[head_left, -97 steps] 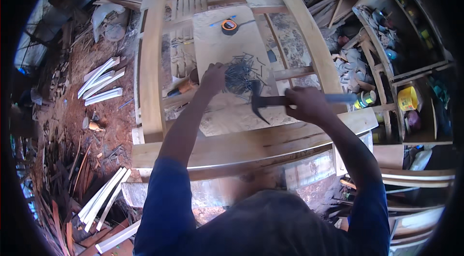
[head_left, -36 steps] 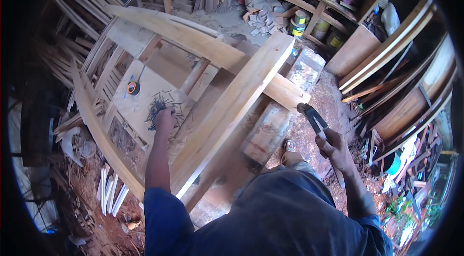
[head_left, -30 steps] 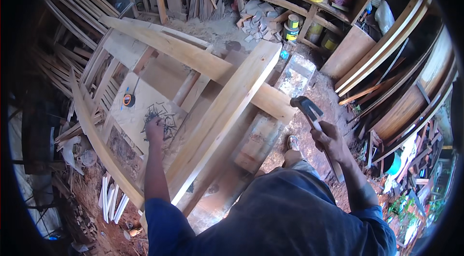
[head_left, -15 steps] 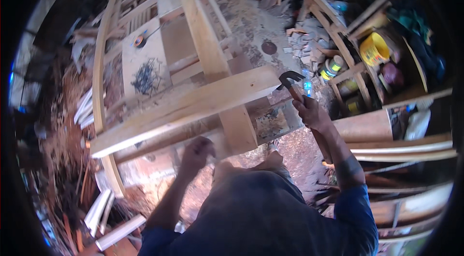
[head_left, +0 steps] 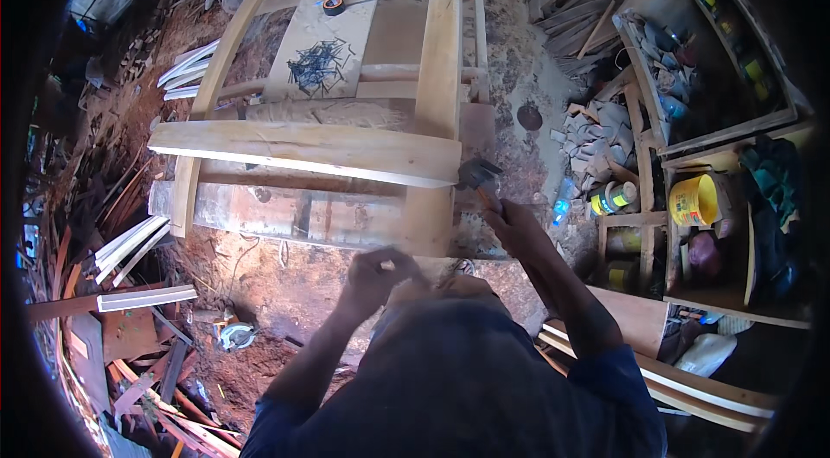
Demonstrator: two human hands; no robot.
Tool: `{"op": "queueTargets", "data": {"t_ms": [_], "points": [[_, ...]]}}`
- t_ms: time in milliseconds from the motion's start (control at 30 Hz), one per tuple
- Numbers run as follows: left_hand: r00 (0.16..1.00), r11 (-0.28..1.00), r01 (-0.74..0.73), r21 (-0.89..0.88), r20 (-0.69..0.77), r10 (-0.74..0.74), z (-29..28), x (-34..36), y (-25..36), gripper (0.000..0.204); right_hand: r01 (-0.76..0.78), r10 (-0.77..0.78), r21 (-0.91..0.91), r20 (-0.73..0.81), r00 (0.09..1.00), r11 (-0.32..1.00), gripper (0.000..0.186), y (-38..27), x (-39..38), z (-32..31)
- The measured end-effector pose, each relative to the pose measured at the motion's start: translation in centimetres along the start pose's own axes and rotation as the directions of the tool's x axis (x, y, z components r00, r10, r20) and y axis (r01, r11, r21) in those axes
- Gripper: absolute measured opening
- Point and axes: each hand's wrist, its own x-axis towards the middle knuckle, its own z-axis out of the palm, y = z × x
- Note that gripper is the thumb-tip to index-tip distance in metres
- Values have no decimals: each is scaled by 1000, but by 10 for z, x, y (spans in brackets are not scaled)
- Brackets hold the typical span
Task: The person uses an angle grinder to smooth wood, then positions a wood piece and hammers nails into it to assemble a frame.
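Observation:
My right hand (head_left: 508,223) grips a claw hammer (head_left: 479,174), its dark head at the right end of a thick crosswise plank (head_left: 294,145). My left hand (head_left: 380,270), blurred, is pinched low in front of my body, just left of a lengthwise board (head_left: 434,60) of the wooden frame; what it holds is too small to make out. The crosswise plank lies over this board and a left-side rail (head_left: 216,86). Farther up, a pale panel (head_left: 304,24) within the frame carries a heap of dark nails (head_left: 316,66) and a black-and-orange tape measure (head_left: 334,5).
White offcuts (head_left: 130,246) and a pale blue-grey tool (head_left: 237,336) lie on the dirt floor (head_left: 233,285) at left. Rough wooden shelving (head_left: 653,216) on the right holds cans (head_left: 612,197) and a yellow bucket (head_left: 696,198). Stacked boards (head_left: 683,389) lean at lower right.
My left hand has left the nail heap and come down toward my body. The view has turned, putting the frame ahead, and the hammer now sits farther left in view beside the plank end.

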Motion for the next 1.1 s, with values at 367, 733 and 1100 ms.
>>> {"op": "queueTargets", "data": {"t_ms": [367,733,1100], "points": [[754,813,-435,386,-337,564,34,198,8,12,-160,123,130,250,960,979,15,-16,-11,-77],[714,826,-255,503,-478,512,58,198,-5,15,163,-125,-114,285,950,980,30,-47,40,-200],[681,802,-298,517,-474,558,61,200,-13,14,592,-475,-233,407,780,772,23,-147,78,-170]]}}
